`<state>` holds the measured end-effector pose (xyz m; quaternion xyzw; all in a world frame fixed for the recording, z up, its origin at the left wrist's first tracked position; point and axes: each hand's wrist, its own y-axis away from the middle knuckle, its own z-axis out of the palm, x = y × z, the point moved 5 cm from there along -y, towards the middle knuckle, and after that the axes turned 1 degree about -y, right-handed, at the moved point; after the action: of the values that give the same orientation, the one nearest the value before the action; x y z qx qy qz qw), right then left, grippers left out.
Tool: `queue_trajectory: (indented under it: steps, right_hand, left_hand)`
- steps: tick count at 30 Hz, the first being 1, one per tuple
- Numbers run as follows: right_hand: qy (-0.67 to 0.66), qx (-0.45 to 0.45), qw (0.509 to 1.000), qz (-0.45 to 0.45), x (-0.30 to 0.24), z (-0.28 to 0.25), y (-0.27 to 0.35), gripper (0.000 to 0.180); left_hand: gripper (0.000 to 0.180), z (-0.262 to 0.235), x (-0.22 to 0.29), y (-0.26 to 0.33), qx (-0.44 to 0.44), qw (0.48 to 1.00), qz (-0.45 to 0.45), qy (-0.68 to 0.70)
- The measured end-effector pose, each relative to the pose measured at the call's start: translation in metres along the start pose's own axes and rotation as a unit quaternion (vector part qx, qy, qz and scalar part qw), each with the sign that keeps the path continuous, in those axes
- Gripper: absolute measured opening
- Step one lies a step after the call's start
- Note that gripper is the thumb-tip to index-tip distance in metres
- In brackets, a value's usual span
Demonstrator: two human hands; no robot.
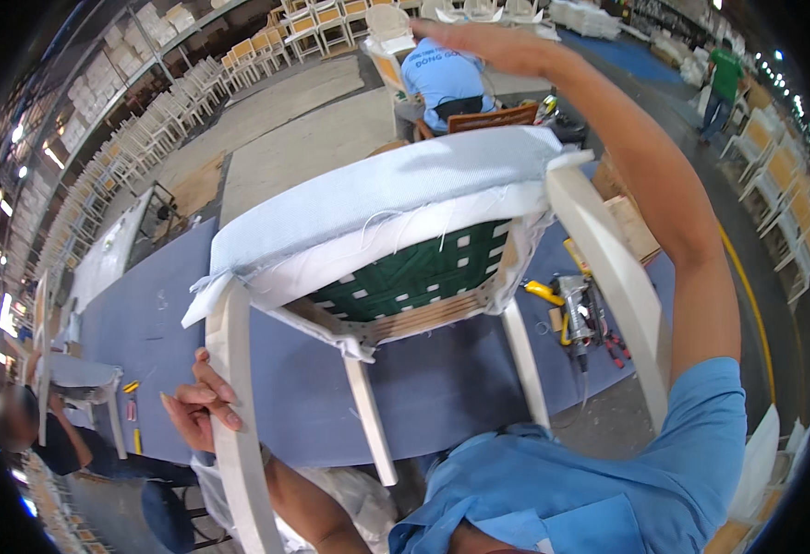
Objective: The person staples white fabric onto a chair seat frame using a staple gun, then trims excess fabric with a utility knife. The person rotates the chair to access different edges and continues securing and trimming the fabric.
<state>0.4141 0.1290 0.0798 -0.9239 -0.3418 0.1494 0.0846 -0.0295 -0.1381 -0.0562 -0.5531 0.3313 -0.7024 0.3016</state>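
Observation:
A pale wooden chair (599,240) is tipped before me on the blue-grey covered table, its underside partly facing me. Green woven webbing (414,272) shows inside the seat frame. Whitish fabric (382,189) covers the seat, with loose threads along its edge. My left hand (206,402) is at the left chair leg (229,342), with fingers curled around it. Beyond the seat, my right arm is raised, and my right hand (493,44) stretches out flat, fingers pointing left. Nothing shows in it, and it looks apart from the chair.
A staple gun (573,305), yellow-handled tools and red-handled pliers (619,346) lie on the table's right. A person in light blue (444,78) is bent over ahead; another sits at left (68,434). A person in green (724,78) stands far right. Rows of chairs (160,120) line the floor.

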Motion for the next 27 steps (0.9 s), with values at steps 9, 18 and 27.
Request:
queue_trajectory:
  steps: [9,18,27]
  right_hand:
    - [0.045,-0.121,0.99,-0.054,-0.077,0.042,0.053,0.082]
    - [0.323,-0.191,0.926,-0.048,-0.154,-0.029,0.155,0.101]
    - [0.187,-0.179,0.965,-0.038,-0.145,0.054,0.021,0.1]
  left_hand:
    - [0.064,0.008,-0.004,0.002,-0.009,1.0,0.003,0.001]
    - [0.065,-0.004,0.005,0.005,-0.066,0.996,0.021,-0.053]
    - [0.065,-0.012,0.007,0.015,-0.033,0.996,-0.003,-0.089]
